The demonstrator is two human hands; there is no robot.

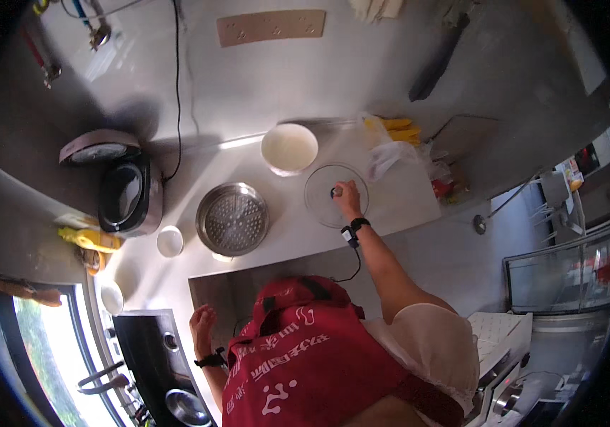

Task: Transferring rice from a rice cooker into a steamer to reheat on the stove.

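My right hand (348, 198) grips the dark knob of a round glass lid (318, 211), which appears to rest on the white countertop (401, 192). To the upper left of the lid stands a white bowl (290, 148). A metal steamer pot (232, 219) with a perforated bottom sits further left. Beside the counter's front edge, my left hand (203, 323) hangs low near my body, with loosely bent fingers and nothing visible in it. A small white bowl (170, 242) lies between the steamer and a rice cooker (129, 192) whose cover is raised.
Plastic bags (393, 157) and yellow gloves (398, 129) lie at the counter's right end. Yellow bottles (97, 240) stand in the left corner. Another white bowl (112, 297) is near the sink (150, 357), which holds a metal bowl (186, 407). A black cord (178, 96) runs down the wall.
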